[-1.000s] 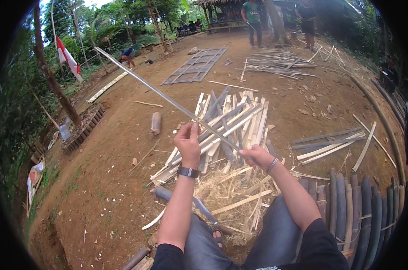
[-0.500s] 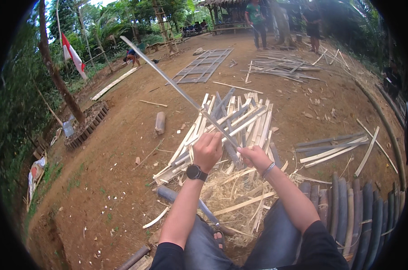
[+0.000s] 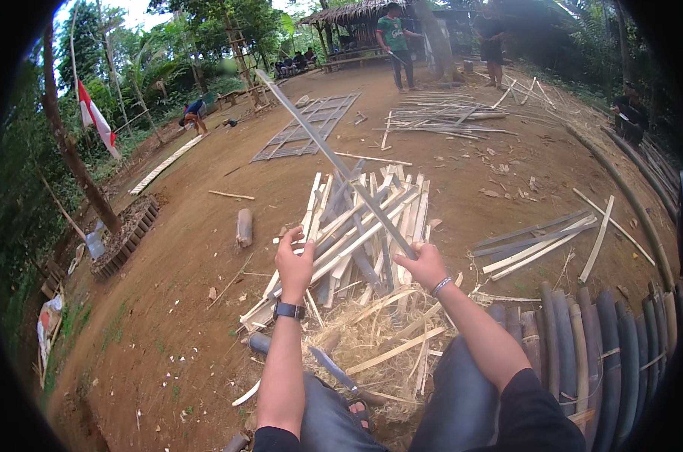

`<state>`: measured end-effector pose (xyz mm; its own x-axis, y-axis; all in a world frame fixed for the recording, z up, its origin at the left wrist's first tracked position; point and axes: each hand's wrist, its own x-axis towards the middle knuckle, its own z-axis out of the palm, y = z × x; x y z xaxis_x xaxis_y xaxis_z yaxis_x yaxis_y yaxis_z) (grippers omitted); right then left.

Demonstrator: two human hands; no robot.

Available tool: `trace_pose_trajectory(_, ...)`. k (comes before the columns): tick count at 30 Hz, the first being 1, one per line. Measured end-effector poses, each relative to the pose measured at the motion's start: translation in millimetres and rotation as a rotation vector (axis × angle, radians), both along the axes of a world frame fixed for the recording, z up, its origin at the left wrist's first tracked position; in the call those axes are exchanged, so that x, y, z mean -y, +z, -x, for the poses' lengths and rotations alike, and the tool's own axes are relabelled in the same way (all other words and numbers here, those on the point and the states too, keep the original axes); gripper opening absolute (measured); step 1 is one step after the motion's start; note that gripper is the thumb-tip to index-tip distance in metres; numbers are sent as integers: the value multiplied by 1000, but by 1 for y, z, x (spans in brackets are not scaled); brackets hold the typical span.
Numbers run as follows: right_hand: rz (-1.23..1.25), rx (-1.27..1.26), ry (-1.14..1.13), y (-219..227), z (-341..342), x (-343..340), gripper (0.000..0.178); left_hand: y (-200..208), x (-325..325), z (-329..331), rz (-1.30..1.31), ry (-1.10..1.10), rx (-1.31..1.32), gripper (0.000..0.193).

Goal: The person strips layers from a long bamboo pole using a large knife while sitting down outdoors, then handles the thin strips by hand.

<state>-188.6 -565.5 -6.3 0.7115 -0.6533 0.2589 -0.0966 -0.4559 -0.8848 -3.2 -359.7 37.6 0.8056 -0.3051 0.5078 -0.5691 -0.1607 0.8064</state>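
My right hand [image 3: 422, 267] grips the near end of a long grey bamboo strip [image 3: 332, 157], which slants up and away to the left. Off to the left of the strip, my left hand [image 3: 294, 260] is raised with its fingers apart and nothing in them. Both hands are above a heap of split bamboo strips [image 3: 413, 218], some pale and some grey. Beneath them, pale bamboo shavings [image 3: 334, 324] cover the ground between my knees. A large knife [image 3: 332, 369] lies by my left foot, its handle toward me.
To my right are a row of dark bamboo poles [image 3: 609, 346] and loose strips [image 3: 541, 245]. A bamboo lattice [image 3: 307, 128] and another strip pile [image 3: 447, 114] lie farther off. One person [image 3: 394, 45] stands beyond; another bends [image 3: 195, 113] at far left. A short log [image 3: 244, 227] lies leftward.
My left hand has let go of the bamboo strip and moved left, its fingers opening. My right hand still holds the strip. The view has shifted slightly to the right.
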Motion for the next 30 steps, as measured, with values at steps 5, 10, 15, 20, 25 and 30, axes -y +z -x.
trace_pose_trajectory(5,111,-117,140,-1,2,0,41,-11,8,-15,282,-231,-305,41)
trace_pose_trajectory(10,225,-190,193,-1,3,-12,35,-9,3,-18,559,-248,-469,34)
trace_pose_trajectory(15,211,-209,210,8,10,-21,31,-18,-6,-27,711,-91,-685,26)
trace_pose_trajectory(20,264,-188,185,5,3,-28,32,-24,-24,-44,674,-236,-680,21)
trace_pose_trajectory(25,283,-164,167,-2,1,-20,34,-16,-20,-33,648,-257,-664,18)
trace_pose_trajectory(30,215,-122,226,2,4,-14,35,-9,-22,-27,567,-297,-579,15)
